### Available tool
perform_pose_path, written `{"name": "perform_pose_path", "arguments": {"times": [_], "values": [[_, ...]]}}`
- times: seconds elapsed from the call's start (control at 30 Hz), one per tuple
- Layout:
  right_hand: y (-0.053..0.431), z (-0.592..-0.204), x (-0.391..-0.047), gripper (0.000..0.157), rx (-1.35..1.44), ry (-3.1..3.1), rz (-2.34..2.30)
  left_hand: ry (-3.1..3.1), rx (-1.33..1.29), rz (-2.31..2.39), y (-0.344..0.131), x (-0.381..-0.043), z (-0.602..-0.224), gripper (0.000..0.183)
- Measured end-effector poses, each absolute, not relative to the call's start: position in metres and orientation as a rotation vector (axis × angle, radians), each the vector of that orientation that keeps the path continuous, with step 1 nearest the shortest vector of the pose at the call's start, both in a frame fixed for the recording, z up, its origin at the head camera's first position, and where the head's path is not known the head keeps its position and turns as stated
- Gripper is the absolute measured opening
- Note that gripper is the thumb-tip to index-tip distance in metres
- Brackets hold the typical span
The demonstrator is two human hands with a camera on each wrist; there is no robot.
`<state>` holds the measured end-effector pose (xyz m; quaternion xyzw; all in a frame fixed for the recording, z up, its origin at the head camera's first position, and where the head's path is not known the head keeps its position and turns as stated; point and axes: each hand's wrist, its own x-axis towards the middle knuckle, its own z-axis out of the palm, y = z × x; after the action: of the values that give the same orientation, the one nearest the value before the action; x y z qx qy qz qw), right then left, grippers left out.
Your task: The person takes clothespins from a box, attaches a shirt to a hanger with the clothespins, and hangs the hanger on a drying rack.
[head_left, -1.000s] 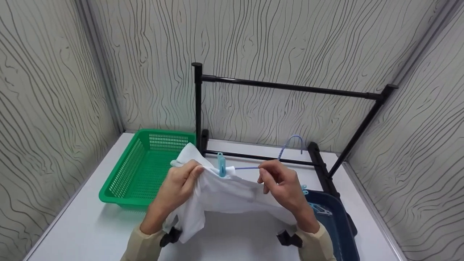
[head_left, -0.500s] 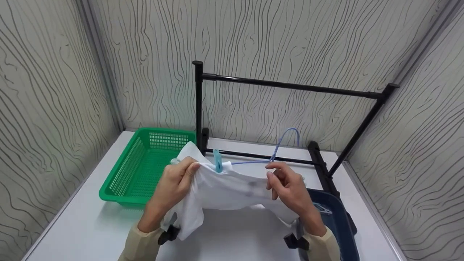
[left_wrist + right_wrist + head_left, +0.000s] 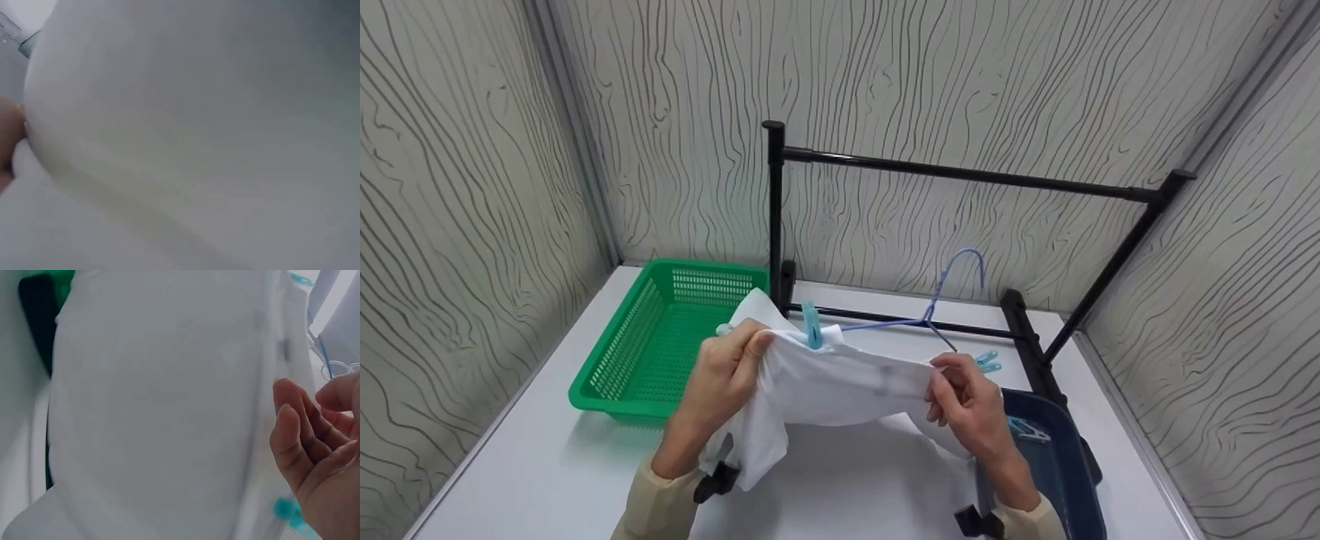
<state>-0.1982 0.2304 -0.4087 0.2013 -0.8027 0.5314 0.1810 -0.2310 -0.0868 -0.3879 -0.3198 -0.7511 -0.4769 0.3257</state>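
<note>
A white garment (image 3: 840, 390) is stretched between the two hands in the head view, with a faint dark mark near its right side. My left hand (image 3: 729, 367) grips its bunched upper left edge. A light-blue clothespin (image 3: 811, 326) stands upright on the top edge. Behind the cloth rises a blue wire hanger (image 3: 934, 300), its left arm running into the garment. At the garment's right top edge is my right hand (image 3: 969, 401), fingertips right at the fabric; the right wrist view shows its fingers (image 3: 288, 433) loosely bent with gaps between them. Cloth fills most of the left wrist view.
A green basket (image 3: 611, 401) stands at the back left. The black rack (image 3: 975, 175) spans the back. At the right, a dark blue basin (image 3: 1061, 472) holds light-coloured clips (image 3: 1027, 429). More light-blue clothespins (image 3: 988, 361) show beside the right hand.
My right hand has let go of the hanger wire and moved right and down to the garment's right edge. The hanger's hook sits higher in view. My left hand still grips the cloth.
</note>
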Motion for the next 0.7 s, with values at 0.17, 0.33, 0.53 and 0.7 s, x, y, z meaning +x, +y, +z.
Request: {"name": "perform_pose_path", "arguments": {"times": [0.17,0.33,0.53,0.7], "values": [[0.241,-0.418,-0.195,0.026,0.497,-2.242,1.523,-1.952,-0.844,-1.261,-0.086,-0.232,-0.386,0.010],[0.253,-0.423,-0.192,0.030,0.520,-2.199,1.490,-1.929,-0.843,-1.243,-0.087,-0.232,-0.386,0.011],[0.265,-0.430,-0.191,0.024,0.616,-2.146,1.501,-1.906,-0.816,-1.242,-0.086,-0.230,-0.384,0.011],[0.276,-0.433,-0.192,0.016,0.508,-2.244,1.501,-1.832,-0.832,-1.215,-0.078,-0.223,-0.381,0.012]]}}
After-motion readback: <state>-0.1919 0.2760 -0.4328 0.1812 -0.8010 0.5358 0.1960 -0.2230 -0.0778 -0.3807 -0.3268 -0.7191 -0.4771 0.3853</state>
